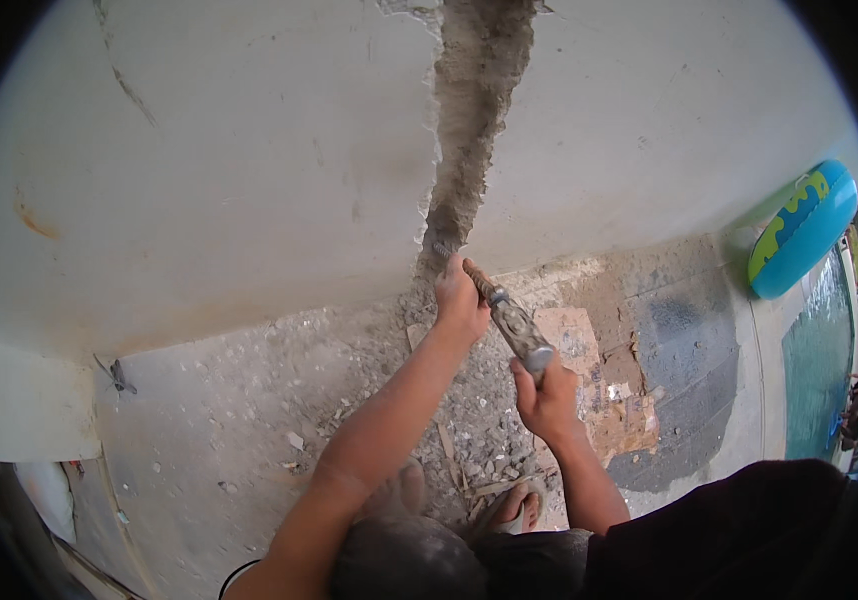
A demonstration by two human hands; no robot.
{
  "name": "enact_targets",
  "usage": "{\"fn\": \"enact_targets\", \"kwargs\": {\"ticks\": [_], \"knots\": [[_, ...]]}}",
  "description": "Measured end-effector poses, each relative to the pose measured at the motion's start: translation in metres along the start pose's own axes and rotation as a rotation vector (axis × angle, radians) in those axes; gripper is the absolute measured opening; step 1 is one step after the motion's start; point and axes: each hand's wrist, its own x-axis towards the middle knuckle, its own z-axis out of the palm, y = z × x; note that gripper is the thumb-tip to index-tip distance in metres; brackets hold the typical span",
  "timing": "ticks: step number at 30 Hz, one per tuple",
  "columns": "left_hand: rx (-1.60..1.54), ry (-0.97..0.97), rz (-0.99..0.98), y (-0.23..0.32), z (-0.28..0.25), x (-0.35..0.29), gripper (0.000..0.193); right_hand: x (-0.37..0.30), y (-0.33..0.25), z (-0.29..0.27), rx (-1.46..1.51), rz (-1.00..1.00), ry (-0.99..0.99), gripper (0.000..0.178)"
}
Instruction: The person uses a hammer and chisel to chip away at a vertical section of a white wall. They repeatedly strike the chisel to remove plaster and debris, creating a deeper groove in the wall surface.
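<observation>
I see one left hand (461, 305) curled round one ridged piece (441, 249), mostly hidden, at a single wall groove (471, 120), cut off above; one dusty tool (517, 322) slants down to one right hand (549, 402) gripping its butt; beyond, one blue inflatable (809, 240).

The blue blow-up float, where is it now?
In the head view, the blue float is at the far right, beside the pale wall and just above the greenish water in the picture.
</observation>
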Motion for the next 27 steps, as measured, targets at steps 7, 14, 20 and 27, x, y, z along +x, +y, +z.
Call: {"fn": "enact_targets", "kwargs": {"ticks": [7, 14, 20, 27], "knots": [[-0.058, -0.008, -0.031, -0.006, -0.002, 0.007, 0.019, 0.003, -0.001, 0.004, 0.019, -0.175, 0.249, 0.005], [-0.013, 0.017, 0.030, -0.014, 0.000, 0.002, 0.017, -0.003, 0.021, 0.012, -0.161, -0.296, 0.269, 0.009], [0.022, -0.016, 0.029, -0.017, 0.005, -0.001, 0.016, -0.020, 0.054, 0.028, 0.105, -0.142, 0.293, 0.020], [0.178, -0.105, 0.111, -0.017, -0.013, 0.007, 0.022, -0.025, 0.032, 0.025, 0.360, 0.181, 0.155, 0.020]]}}
